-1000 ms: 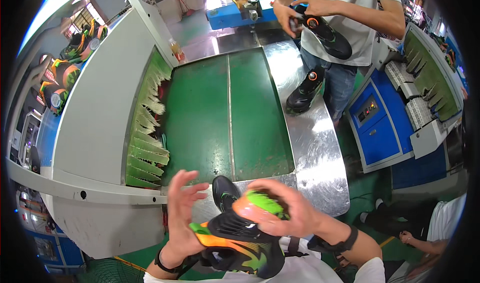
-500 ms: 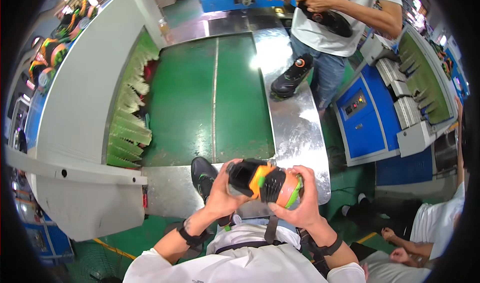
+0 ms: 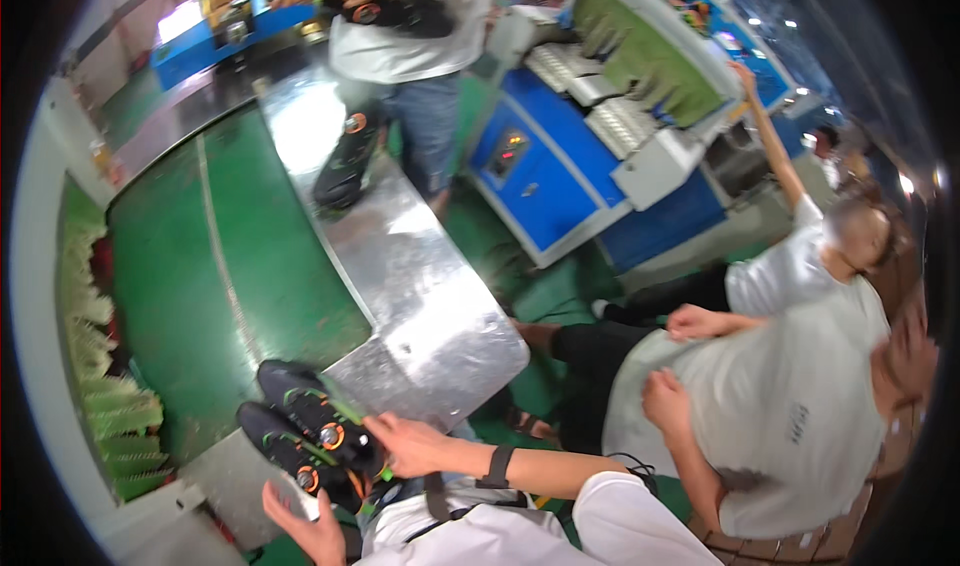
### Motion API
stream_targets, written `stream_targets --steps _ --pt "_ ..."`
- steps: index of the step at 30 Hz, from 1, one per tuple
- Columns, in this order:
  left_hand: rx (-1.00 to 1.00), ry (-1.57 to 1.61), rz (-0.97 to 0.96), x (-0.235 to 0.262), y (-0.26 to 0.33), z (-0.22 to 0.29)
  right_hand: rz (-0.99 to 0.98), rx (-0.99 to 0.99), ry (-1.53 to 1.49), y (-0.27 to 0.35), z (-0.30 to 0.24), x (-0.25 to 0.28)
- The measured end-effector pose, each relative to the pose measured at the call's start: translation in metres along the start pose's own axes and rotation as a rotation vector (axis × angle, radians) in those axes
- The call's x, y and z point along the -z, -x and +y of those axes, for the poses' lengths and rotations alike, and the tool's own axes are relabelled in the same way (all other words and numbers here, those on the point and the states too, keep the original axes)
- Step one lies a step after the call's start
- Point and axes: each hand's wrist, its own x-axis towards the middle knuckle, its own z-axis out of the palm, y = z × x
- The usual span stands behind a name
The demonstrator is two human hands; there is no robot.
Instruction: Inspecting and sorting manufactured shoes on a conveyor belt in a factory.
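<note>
Two black sports shoes with green trim and orange-ringed round dials lie side by side at the near edge of the metal table, toes pointing away to the left. My right hand (image 3: 412, 446) grips the heel end of the right-hand shoe (image 3: 310, 411); its thumb is hidden. Beside the left-hand shoe (image 3: 275, 446), my left hand (image 3: 308, 526) is open, its fingers apart and holding nothing. Whether it touches that shoe I cannot tell. Farther off, a third black shoe (image 3: 348, 166) stands on the metal table by a co-worker.
A shiny metal tabletop (image 3: 430, 306) borders a green floor panel (image 3: 220, 256). At the far side, a co-worker's hands hold a dark shoe (image 3: 410, 14). A blue machine (image 3: 545, 181) stands beyond. Two people in light shirts (image 3: 750, 406) are close on my right.
My view has swung right. The shoe I held in both hands, sole showing, now lies beside the other with its dial up. My left hand has come off it.
</note>
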Motion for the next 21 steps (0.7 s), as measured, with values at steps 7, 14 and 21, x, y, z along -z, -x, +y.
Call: stream_targets --steps 7,14,21 --pt "0.254 0.199 -0.461 -0.026 -0.008 -0.064 0.162 0.150 0.286 -0.004 -0.069 -0.013" --pt "0.238 0.570 -0.590 -0.029 0.000 -0.093 0.035 0.004 0.410 -0.016 -0.081 -0.053" --pt "0.338 0.690 -0.520 -0.048 0.006 -0.080 0.100 0.060 0.314 -0.048 -0.063 -0.067"
